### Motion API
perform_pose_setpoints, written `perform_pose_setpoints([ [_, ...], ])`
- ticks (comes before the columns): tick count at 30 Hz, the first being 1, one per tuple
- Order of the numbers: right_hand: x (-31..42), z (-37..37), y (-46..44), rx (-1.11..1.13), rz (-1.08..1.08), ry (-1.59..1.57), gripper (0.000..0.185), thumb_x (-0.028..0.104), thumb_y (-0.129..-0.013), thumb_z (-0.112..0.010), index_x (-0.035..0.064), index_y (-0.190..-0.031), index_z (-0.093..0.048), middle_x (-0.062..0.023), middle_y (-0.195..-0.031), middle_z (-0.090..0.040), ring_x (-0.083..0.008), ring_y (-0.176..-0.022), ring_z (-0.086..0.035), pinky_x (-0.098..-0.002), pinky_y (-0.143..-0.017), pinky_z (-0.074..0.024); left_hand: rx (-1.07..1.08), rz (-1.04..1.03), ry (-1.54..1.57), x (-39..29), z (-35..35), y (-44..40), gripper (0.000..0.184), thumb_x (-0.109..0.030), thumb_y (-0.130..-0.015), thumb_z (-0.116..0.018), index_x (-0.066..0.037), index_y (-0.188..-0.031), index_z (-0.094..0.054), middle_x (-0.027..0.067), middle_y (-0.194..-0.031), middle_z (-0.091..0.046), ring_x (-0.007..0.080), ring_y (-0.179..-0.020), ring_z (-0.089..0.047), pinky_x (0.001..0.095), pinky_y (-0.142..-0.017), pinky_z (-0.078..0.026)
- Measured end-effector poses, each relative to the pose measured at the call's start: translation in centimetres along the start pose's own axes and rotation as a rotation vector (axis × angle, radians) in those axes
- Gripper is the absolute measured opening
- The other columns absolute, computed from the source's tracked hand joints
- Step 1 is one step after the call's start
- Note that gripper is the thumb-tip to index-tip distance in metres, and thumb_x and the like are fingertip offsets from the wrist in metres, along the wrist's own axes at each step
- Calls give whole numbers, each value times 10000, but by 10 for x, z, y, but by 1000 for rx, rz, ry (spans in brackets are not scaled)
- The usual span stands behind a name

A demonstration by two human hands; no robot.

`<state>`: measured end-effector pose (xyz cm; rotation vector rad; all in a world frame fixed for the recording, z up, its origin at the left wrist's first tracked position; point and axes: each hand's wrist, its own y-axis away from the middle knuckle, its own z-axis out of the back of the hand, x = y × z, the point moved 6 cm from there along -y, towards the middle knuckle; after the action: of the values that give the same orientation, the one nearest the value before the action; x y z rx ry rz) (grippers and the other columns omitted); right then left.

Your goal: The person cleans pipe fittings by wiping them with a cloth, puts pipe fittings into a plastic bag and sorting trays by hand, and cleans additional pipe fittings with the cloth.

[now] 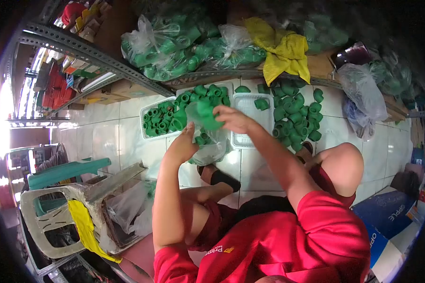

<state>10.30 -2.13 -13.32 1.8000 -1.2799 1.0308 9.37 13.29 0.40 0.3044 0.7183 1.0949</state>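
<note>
My left hand (183, 145) is closed on the edge of a clear plastic bag (211, 154) that hangs over the floor with some green fittings inside. My right hand (232, 119) grips green pipe elbows (207, 114) at the bag's upper part; motion blurs them, so I cannot tell how many. Just beyond my hands, a tray (148, 134) holds small green fittings, with larger elbows (203, 94) heaped beside it. To the right of my right hand stands a white plastic tray (253, 101) with one elbow in it, and a loose pile of elbows (293, 113) lies on the tiles.
Bags of green fittings (167, 47) fill the shelf ahead, and a yellow cloth (283, 49) hangs over its edge. An overturned worn chair (56, 193) lies at left. Blue and white boxes (382, 212) stand at right. A clear bag (363, 92) dangles from the shelf.
</note>
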Motion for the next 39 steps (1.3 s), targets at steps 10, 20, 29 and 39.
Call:
perform_pose_setpoints([
  [10, -22, -56, -10, -18, 2, 587, 252, 118, -734, -588, 40, -973, -571, -50, -908, -584, -168, -857, -548, -303, -760, -430, 99, 37, 76, -4, -1, 4, 711, -67, -684, -527, 33, -1309, -205, 234, -1310, -296, 313, -1199, -337, 334, -973, -308],
  [20, -51, 148, 49, -670, -142, 1572, 473, 13, -711, -446, 33, -1183, -421, -148, -1185, -431, -321, -1085, -403, -424, -896, -362, 73, 19, 36, -5, 4, 6, 704, -65, -690, -512, -6, -1321, -207, 202, -1332, -277, 293, -1213, -321, 328, -983, -298],
  [29, -113, 102, 91, -458, -462, 1352, 330, 87, -747, -490, 102, -1076, -522, -129, -1174, -439, -325, -1013, -452, -453, -834, -393, 71, -5, 52, -4, 4, 1, 695, -80, -687, -509, 1, -1315, -224, 224, -1300, -321, 306, -1182, -362, 334, -969, -310],
  [39, -40, 52, 44, -342, -147, -668, 320, 219, -875, -440, 123, -1180, -432, -41, -1067, -535, -172, -929, -518, -351, -764, -445, 16, 3, 34, 11, 3, 6, 685, -113, -700, -539, 18, -1303, -241, 225, -1275, -357, 314, -1167, -381, 344, -959, -322],
])
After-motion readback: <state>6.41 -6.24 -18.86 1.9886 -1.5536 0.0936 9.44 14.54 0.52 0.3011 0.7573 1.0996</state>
